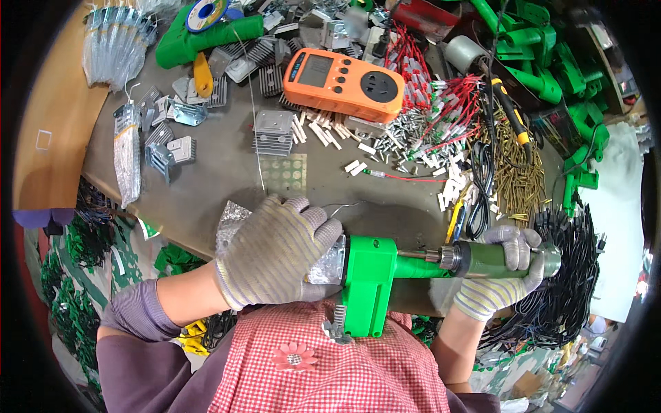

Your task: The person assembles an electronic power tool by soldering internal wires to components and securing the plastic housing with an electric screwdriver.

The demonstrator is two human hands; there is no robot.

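Observation:
My left hand (272, 251), in a striped grey glove, is closed round a part wrapped in clear plastic (330, 266). That part adjoins a green plastic housing (370, 292), held upright before my apron with its handle pointing right. In my right hand (499, 289), also gloved, is an electric screwdriver (485, 259) with a dark green body. It lies level, its bit pointing left along the green handle toward the housing's side. Whether the tip meets a screw cannot be made out. A small finned metal piece (337, 325) shows at the housing's lower left.
Beyond my hands lie an orange meter (344, 84), finned metal heat sinks (274, 132), red-wired lights (430, 113) and brass-coloured screws (513, 172). A soldering iron (511, 113) stands right. Black cables (561, 275) hang at the right edge; bubble-wrapped pieces (127, 151) lie left.

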